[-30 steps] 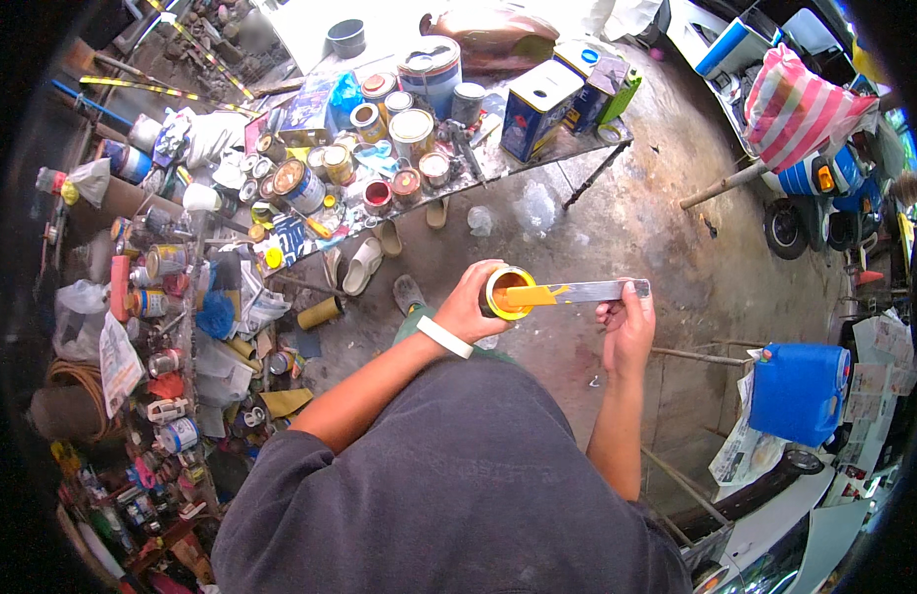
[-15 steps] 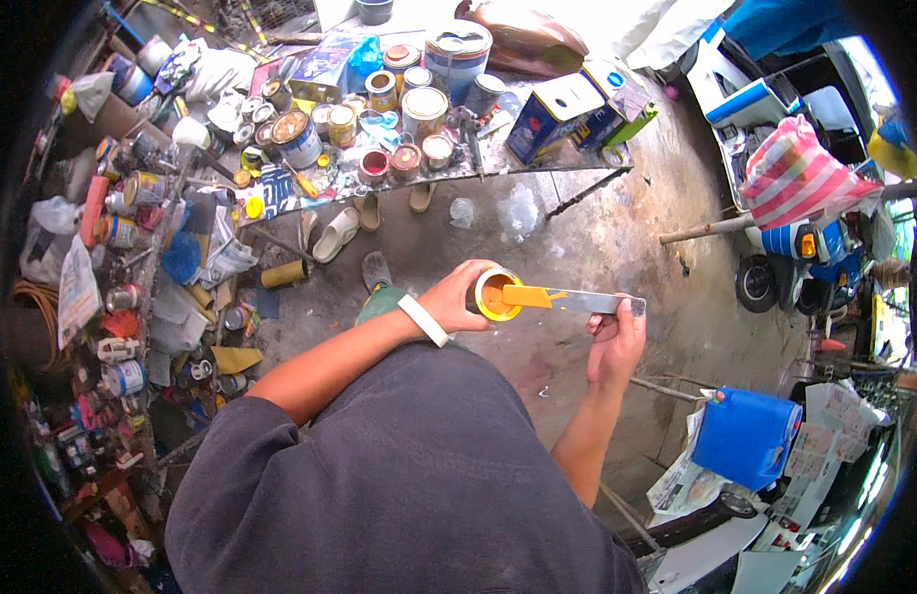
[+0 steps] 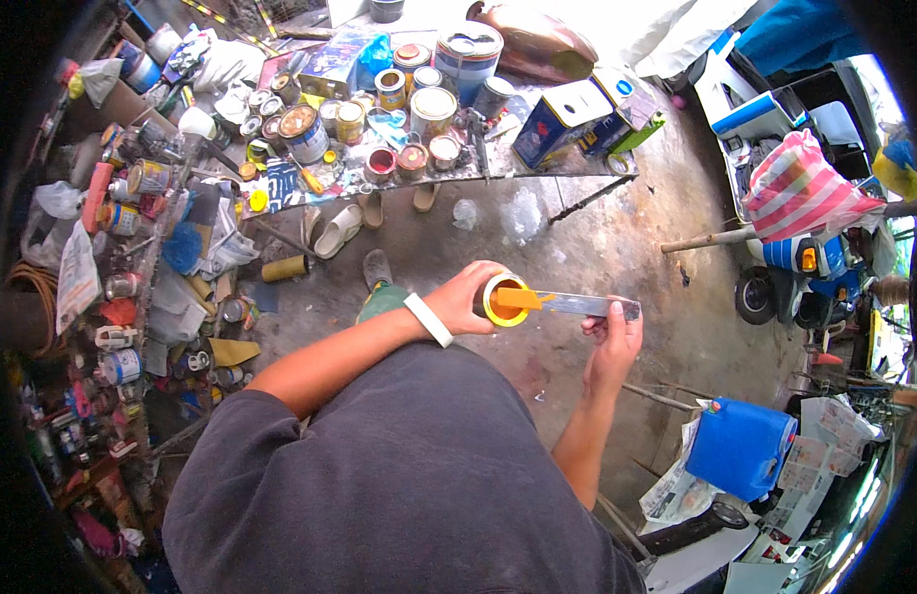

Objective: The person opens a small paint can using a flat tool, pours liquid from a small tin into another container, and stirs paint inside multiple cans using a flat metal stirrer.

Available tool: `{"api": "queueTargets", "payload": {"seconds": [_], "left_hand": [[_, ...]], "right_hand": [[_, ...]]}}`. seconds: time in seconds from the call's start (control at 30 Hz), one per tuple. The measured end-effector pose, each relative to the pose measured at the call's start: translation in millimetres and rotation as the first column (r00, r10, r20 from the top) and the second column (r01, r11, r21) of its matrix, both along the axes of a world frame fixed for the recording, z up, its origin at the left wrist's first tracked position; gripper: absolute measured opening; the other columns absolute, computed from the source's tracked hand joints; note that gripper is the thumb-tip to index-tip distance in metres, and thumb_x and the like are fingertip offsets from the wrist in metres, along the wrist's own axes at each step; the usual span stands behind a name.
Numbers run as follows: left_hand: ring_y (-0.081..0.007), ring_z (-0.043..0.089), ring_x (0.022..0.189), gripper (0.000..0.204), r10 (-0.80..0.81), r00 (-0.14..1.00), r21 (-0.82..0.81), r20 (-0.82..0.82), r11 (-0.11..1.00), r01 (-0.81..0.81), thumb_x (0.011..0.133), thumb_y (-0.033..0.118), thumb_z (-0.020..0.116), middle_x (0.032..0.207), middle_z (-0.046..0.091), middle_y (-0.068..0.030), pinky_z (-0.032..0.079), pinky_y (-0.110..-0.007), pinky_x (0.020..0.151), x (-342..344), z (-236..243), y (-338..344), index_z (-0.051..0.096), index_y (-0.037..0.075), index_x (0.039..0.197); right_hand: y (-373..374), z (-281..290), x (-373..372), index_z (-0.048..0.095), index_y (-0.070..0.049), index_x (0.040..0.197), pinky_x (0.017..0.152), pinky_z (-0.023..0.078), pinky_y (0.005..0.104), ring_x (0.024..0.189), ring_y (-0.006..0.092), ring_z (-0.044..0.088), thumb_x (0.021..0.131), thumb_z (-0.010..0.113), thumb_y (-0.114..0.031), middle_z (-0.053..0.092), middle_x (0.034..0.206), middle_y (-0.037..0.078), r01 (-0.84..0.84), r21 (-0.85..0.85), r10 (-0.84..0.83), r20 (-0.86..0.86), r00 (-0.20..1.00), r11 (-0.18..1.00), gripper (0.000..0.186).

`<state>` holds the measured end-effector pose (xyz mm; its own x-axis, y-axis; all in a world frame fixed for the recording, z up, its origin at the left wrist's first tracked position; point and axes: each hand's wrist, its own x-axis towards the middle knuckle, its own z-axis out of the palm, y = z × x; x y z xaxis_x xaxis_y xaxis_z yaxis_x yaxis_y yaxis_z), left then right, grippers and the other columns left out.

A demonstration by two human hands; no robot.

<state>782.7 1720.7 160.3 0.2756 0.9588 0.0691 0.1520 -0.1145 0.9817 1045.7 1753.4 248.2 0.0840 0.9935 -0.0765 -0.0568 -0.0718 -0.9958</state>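
Note:
My left hand (image 3: 462,300) is wrapped round a small paint can (image 3: 512,320) with a yellow rim, in front of my body. The can tilts so its mouth faces right, and orange-yellow paint shows inside. Pinched by one end in my right hand (image 3: 614,348) is a flat metal strip (image 3: 574,304). Its other end, thickly coated with the same paint, reaches into the can's mouth. Bare metal shows along the part nearer my right fingers. The tip inside the can is hard to make out.
Ahead stands a workbench crowded with paint cans (image 3: 433,111) and rectangular tins (image 3: 562,124). Cluttered shelves with more cans (image 3: 120,366) line the left. A blue jerrycan (image 3: 741,448) sits at right, below a striped bag (image 3: 805,188) and a horizontal pole (image 3: 706,241).
The metal strip and my right hand have shifted slightly left, towards the can. A shorter stretch of coated strip shows outside the mouth. My left hand keeps its hold on the can.

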Motion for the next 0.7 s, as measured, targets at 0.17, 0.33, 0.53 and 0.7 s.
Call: {"api": "queueTargets", "payload": {"seconds": [0.17,0.33,0.53,0.7], "left_hand": [[-0.0375,0.045,0.140,0.081,0.003,0.999,0.180,-0.049,0.984,0.006,0.071,0.018,0.089,0.145,0.048,-0.0208,0.038,-0.044,0.116,2,4,3,0.049,0.005,0.141],[-0.0378,0.045,0.140,0.083,0.021,0.998,0.189,-0.067,0.982,-0.008,0.072,0.020,0.090,0.145,0.048,-0.0207,0.038,-0.045,0.116,-1,-1,-4,0.048,0.005,0.142],[-0.0374,0.045,0.140,0.084,0.051,0.998,0.154,-0.043,0.987,-0.044,0.072,0.020,0.090,0.145,0.048,-0.0193,0.039,-0.045,0.117,-5,-4,-5,0.047,0.006,0.143],[-0.0368,0.047,0.139,0.084,0.054,0.994,0.183,-0.099,0.982,-0.035,0.071,0.020,0.090,0.144,0.049,-0.0187,0.039,-0.044,0.117,-6,-9,-7,0.047,0.006,0.142]], "right_hand": [[-21,34,-36,0.069,0.000,0.101,0.076,0.057,0.0339,0.081,0.0205,0.071,0.096,0.069,-0.007,0.073,0.091,0.011,-0.359,0.061,0.302,0.420,0.856,0.931,0.008],[-12,51,-45,0.070,0.001,0.100,0.072,0.054,0.0342,0.078,0.0265,0.070,0.091,0.071,-0.004,0.073,0.092,0.016,-0.569,0.218,0.255,0.729,0.635,0.793,0.010],[-10,46,-59,0.069,-0.001,0.095,0.075,0.057,0.0405,0.085,0.0328,0.072,0.088,0.075,-0.003,0.073,0.092,0.015,-0.634,0.284,0.341,0.651,0.678,0.719,0.009],[-1,52,-56,0.070,-0.002,0.095,0.075,0.057,0.0405,0.085,0.0333,0.073,0.087,0.075,-0.003,0.073,0.092,0.015,-0.613,0.257,0.251,0.745,0.618,0.747,0.010]]}}
